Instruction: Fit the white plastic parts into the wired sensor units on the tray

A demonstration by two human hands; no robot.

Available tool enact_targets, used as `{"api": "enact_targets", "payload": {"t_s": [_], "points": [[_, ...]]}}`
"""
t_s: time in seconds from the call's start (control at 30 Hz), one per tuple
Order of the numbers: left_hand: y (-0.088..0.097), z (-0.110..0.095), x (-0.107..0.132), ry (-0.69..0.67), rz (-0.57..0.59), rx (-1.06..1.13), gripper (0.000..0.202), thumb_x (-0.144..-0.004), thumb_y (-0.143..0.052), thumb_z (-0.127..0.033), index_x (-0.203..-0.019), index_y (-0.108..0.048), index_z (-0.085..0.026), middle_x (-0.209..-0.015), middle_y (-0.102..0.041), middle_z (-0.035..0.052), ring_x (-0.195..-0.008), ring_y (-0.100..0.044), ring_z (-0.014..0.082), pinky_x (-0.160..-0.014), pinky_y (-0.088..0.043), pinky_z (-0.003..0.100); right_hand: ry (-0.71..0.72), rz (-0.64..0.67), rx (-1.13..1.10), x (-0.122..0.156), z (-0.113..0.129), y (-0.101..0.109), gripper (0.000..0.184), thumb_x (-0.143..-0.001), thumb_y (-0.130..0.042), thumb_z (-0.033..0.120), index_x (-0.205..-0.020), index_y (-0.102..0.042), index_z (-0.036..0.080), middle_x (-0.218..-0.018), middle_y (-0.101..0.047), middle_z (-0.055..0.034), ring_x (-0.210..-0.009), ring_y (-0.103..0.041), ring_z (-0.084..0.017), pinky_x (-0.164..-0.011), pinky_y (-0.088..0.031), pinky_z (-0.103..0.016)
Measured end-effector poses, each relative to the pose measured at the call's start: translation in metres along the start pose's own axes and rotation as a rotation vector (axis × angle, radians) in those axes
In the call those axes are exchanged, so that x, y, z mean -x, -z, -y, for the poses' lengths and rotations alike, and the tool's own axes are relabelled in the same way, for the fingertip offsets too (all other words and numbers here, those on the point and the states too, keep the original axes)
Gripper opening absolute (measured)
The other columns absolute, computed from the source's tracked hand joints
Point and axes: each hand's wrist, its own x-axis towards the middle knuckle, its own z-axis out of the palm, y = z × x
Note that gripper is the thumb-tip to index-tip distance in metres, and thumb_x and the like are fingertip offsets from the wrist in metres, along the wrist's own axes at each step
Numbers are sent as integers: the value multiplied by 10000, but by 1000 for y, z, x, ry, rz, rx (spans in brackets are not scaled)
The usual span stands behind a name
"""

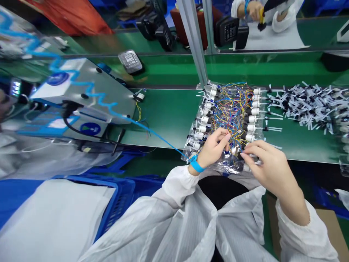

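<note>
A clear plastic tray [231,168] on the bench edge carries rows of small parts with white cylindrical ends, joined by thin coloured wires [231,112]. Over the tray's near part, my left hand [214,147] has thumb and forefinger pinched at the wires; what lies between them is too small to make out. A blue wrist strap [196,163] circles that wrist. My right hand [268,160] is at the tray's near right side, thumb and fingertips drawn together around something hidden, next to the white-ended parts.
A heap of black-and-white strip pieces [308,105] lies right of the tray. A coiled blue cord [152,131] stretches from my wrist strap past a grey machine [106,98]. A metal post [192,40] rises behind the tray. Across the bench, a co-worker's hand [254,10] holds a yellow-and-black tool.
</note>
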Motion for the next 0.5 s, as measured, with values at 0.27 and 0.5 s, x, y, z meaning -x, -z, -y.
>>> {"api": "enact_targets", "payload": {"t_s": [0.27,0.5], "points": [[4,-3,0,-47,-14,79,283,-1070,-599,-479,-1031,-600,-199,-766,-696,-10,-741,-652,131,-777,-504,275,-16,109,5,-10,6,-14,125,-1013,-639,171,-935,-735,186,-926,-703,-61,-823,-690,-202,-782,-533,-346],[1,-5,1,-60,-69,23,217,-1045,-656,-405,-1068,-621,-192,-859,-719,18,-742,-716,139,-719,-543,269,-122,221,33,-18,7,-1,155,-1036,-634,246,-1044,-784,208,-969,-822,-48,-846,-770,-217,-800,-543,-338]]}}
